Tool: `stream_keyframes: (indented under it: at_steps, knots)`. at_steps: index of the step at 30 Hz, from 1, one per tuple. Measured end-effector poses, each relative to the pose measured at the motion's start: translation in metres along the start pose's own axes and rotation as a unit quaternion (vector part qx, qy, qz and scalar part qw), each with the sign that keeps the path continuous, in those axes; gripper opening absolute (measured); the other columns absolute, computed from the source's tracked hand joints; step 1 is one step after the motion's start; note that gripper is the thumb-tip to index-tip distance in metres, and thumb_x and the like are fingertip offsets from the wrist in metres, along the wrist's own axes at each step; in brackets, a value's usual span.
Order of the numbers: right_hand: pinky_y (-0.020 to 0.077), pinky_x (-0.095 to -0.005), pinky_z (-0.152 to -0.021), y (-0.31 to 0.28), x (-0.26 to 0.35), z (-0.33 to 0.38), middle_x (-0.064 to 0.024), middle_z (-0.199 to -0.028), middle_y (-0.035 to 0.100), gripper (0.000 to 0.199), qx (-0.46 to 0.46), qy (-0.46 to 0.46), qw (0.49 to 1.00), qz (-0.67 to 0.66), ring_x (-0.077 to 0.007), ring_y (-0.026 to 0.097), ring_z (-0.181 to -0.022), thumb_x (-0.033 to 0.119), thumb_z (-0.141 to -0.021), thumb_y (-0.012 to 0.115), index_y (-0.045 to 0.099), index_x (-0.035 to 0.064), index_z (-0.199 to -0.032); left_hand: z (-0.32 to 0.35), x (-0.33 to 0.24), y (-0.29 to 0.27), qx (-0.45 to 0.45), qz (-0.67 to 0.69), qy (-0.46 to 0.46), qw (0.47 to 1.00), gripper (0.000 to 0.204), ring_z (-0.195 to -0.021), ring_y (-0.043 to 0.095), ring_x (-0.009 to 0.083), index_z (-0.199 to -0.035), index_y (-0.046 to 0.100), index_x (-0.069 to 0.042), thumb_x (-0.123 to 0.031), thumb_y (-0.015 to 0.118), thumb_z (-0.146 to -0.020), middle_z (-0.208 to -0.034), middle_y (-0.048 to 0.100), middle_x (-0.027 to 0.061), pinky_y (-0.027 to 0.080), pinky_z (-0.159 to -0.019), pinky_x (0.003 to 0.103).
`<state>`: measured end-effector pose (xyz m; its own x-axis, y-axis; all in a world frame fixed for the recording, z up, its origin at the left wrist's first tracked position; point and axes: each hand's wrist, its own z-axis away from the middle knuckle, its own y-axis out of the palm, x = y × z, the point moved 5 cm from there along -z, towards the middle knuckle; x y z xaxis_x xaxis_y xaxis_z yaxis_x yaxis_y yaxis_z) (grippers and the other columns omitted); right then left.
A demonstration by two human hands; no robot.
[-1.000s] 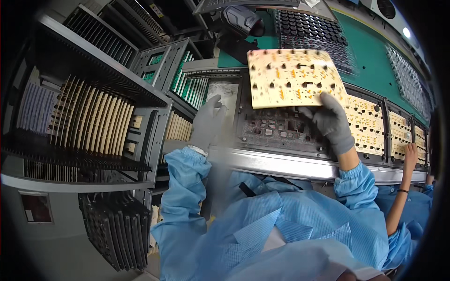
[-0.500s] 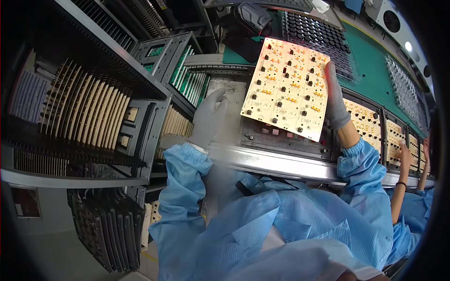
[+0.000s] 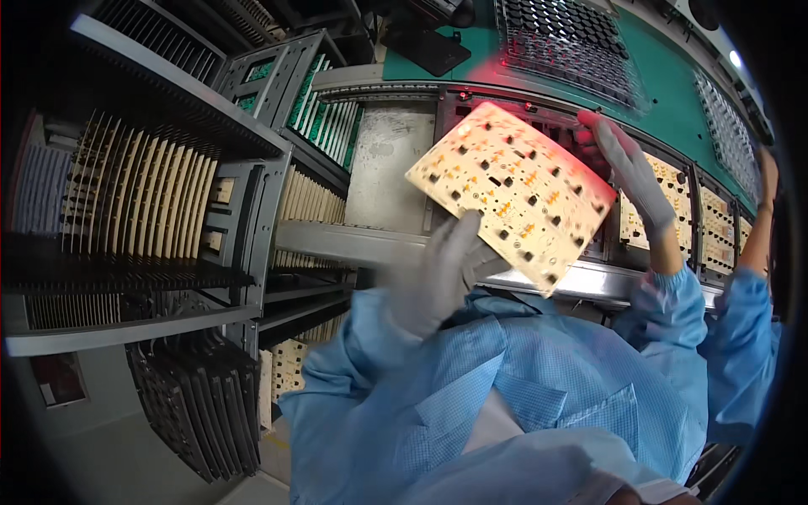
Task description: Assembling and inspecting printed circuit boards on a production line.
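Observation:
A cream circuit board (image 3: pixel 515 195) with black and orange parts is held tilted over the metal rail in front of me. My left hand (image 3: pixel 433 278), in a grey glove and blurred by motion, grips its near-left edge, the thumb on the upper face. Beyond the board's far-right edge is my right hand (image 3: pixel 629 168), also gloved, its fingers stretched out and lit red. It holds nothing, though I cannot tell whether it still touches the edge. Red light falls across the far side of the board.
Slotted racks of cream boards (image 3: pixel 147 194) stand at the left, with green boards (image 3: pixel 324 126) behind. More boards (image 3: pixel 656 202) lie along the line to the right, near a co-worker's arm (image 3: pixel 762 210). A tray of black round parts (image 3: pixel 568 46) rests on the green mat (image 3: pixel 656 67).
The board has turned and come lower. My left hand has moved from beside the rack to its near edge, and my right hand has loosened from the far-right side.

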<state>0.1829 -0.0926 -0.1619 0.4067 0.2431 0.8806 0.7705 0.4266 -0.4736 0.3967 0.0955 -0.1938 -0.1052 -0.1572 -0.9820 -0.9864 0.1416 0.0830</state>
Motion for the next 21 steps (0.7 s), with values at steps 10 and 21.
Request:
stream_keyframes:
  at_steps: [10,21]
  knots:
    - [0.0311,-0.0521,-0.112,0.054,0.040,0.081,-0.0163,-0.138,0.052,0.064,0.058,-0.190,0.917,0.346,-0.0382,0.047,-0.129,0.032,-0.084,0.067,0.049,0.0123,-0.142,-0.025,0.005,0.058,-0.080,0.028,0.078,0.993,0.043,-0.125,0.053,0.0245,-0.136,0.041,0.004,-0.027,0.038,-0.106,-0.133,0.053,0.0137,0.043,-0.109,0.040]
    - [0.0339,-0.0479,-0.109,0.039,0.011,0.064,-0.0192,-0.133,0.056,0.066,0.086,-0.193,0.930,0.300,-0.0387,0.049,-0.128,0.054,-0.088,0.060,0.057,0.0048,-0.132,-0.015,-0.031,-0.020,-0.034,-0.411,0.103,0.905,0.032,-0.113,0.059,0.0304,-0.116,0.063,-0.001,-0.011,0.068,-0.085,-0.118,0.064,0.0175,0.047,-0.098,0.042]
